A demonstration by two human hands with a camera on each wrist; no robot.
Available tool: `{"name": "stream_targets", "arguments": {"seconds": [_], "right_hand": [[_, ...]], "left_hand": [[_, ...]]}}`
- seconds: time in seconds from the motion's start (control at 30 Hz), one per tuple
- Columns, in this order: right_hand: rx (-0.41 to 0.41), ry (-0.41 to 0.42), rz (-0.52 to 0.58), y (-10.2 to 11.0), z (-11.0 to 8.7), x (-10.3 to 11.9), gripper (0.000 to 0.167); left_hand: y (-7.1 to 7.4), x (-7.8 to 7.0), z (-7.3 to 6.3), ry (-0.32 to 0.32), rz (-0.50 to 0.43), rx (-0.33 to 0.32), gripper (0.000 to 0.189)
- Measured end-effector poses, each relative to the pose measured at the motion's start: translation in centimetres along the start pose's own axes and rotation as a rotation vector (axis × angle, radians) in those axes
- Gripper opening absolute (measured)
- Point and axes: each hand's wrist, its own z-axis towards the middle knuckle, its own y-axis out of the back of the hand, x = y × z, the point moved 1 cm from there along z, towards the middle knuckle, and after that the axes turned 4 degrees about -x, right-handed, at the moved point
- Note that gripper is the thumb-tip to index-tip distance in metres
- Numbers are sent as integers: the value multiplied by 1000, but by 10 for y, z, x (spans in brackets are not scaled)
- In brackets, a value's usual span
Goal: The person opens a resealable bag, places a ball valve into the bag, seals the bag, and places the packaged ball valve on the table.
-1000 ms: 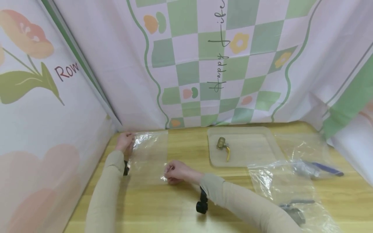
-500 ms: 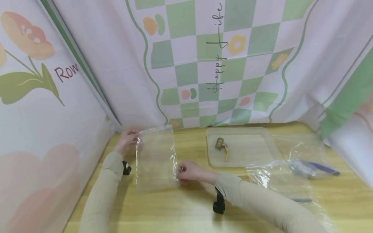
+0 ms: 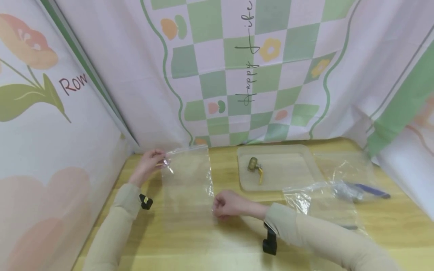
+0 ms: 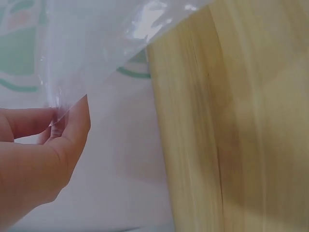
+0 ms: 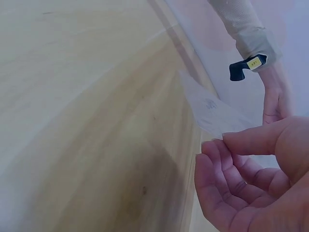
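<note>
Two bags (image 3: 298, 201) are filled; an empty-looking zip bag (image 3: 188, 184) is pinched by left hand (image 3: 148, 165) and right hand (image 3: 231, 205); ball valve (image 3: 252, 164), unbagged.

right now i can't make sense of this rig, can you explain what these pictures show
No machine here: just a person's bare hands. One picture comes from a camera worn on the head, looking forward and down; the other two come from the small black cameras on the wrists. The left hand pinches a clear plastic bag near its upper left corner, and the right hand pinches its right edge lower down. On the wooden table lie a shallow tray, with a brass-coloured fitting and its yellow lever in it, and more clear bags. A blue handle shows among them; the rest is unclear.
</note>
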Motion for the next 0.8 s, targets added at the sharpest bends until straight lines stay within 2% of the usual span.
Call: {"name": "stream_targets", "arguments": {"seconds": [0.4,0.6,0.8], "right_hand": [[53,34,-6,9,-30,-2,6],[56,20,-27,16,-44,-5,5],[78,5,-23,20,-55,-6,6]], "left_hand": [[-23,-9,-17,-79,-39,79,29],[-33,-14,-29,-121,-80,139,21],[-42,-16,-37,-144,-87,174,26]]}}
